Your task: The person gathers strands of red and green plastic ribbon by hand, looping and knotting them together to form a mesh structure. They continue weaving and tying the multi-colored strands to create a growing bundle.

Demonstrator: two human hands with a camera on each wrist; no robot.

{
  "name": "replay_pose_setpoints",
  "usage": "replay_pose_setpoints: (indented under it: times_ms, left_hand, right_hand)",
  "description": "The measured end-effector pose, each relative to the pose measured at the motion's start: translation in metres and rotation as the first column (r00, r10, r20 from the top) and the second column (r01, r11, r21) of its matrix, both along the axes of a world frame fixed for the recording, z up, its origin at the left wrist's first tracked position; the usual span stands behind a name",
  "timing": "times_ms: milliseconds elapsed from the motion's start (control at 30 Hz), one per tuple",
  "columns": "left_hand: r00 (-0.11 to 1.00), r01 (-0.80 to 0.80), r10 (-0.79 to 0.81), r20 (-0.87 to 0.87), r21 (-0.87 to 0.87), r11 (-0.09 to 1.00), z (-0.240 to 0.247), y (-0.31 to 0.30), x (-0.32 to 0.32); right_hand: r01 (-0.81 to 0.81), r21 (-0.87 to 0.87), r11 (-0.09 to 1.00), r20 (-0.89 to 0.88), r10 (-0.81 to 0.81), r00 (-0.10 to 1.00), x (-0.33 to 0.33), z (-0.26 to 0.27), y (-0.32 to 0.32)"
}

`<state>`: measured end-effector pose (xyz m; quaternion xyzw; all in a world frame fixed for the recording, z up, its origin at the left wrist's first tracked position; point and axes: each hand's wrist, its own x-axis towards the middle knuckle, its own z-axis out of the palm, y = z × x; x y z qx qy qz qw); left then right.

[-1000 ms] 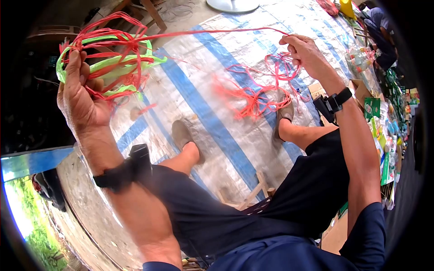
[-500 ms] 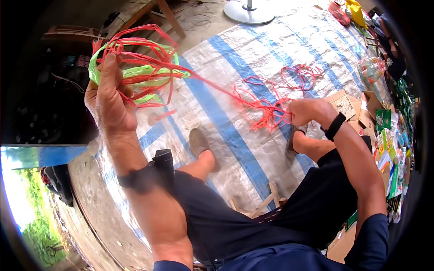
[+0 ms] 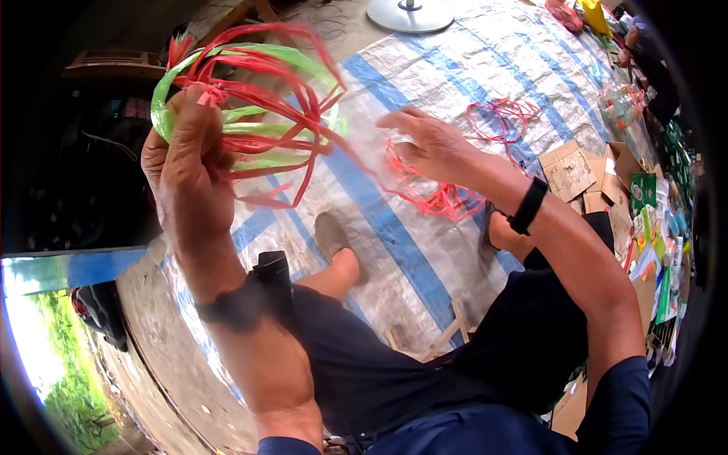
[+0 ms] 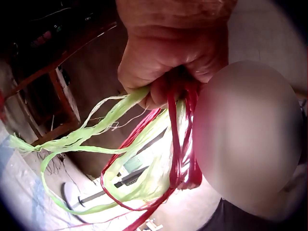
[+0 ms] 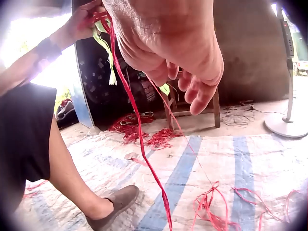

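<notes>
My left hand (image 3: pixel 193 171) grips a looped bundle of red and light green plastic twine (image 3: pixel 161 106) at its gathered end, thumb near a red knot (image 3: pixel 210 92). In the left wrist view, green strands (image 4: pixel 115 108) and red strands (image 4: pixel 175 139) hang out of the curled fist. My right hand (image 3: pixel 440 152) hovers to the right of the bundle with fingers loosely extended, holding nothing. A red strand (image 5: pixel 139 125) runs down from the bundle past the right hand in the right wrist view. Below the hand lies a tangle of red twine (image 3: pixel 451 203).
A blue-striped white tarp (image 3: pixel 387 227) covers the floor. More red twine (image 3: pixel 504 121) lies farther right. Flattened cardboard (image 3: pixel 567 173) and mixed packaging (image 3: pixel 667 265) line the right side. A round stand base (image 3: pixel 409 15) is at the back. My shoe (image 3: pixel 331 236) rests on the tarp.
The right hand first held a red strand stretched far right, then came down beside the tangle; now it has let go and moved left toward the bundle. The left hand keeps its grip.
</notes>
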<state>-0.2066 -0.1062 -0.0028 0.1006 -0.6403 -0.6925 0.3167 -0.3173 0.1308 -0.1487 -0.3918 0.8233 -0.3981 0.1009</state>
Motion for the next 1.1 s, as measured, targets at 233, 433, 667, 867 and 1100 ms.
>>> replay_pose_setpoints:
  times_ms: [233,433,667,867,1100]
  left_hand:
    - [0.986,0.169,-0.169,-0.009,0.015,0.986,-0.001,0.012,-0.006]
    - [0.998,0.059,-0.059,-0.024,-0.003,0.998,-0.007,-0.006,-0.007]
    - [0.998,0.001,0.009,-0.062,0.158,0.987,-0.009,-0.061,-0.006]
    - [0.975,-0.2,0.216,-0.048,0.231,0.952,-0.005,-0.068,-0.006]
    - [0.939,-0.315,0.342,-0.04,0.303,0.899,-0.009,-0.091,-0.001]
  right_hand:
    - [-0.199,-0.038,0.979,0.08,0.201,0.976,-0.006,-0.004,-0.026]
    - [-0.233,-0.058,0.971,0.245,0.24,0.939,-0.004,0.008,-0.006]
    - [-0.028,0.024,0.999,0.476,0.013,0.879,-0.009,0.013,0.03]
    - [0.012,0.117,0.993,0.403,-0.058,0.913,-0.022,-0.028,0.064]
    - [0.162,0.169,0.972,0.342,-0.212,0.915,-0.027,-0.033,0.08]
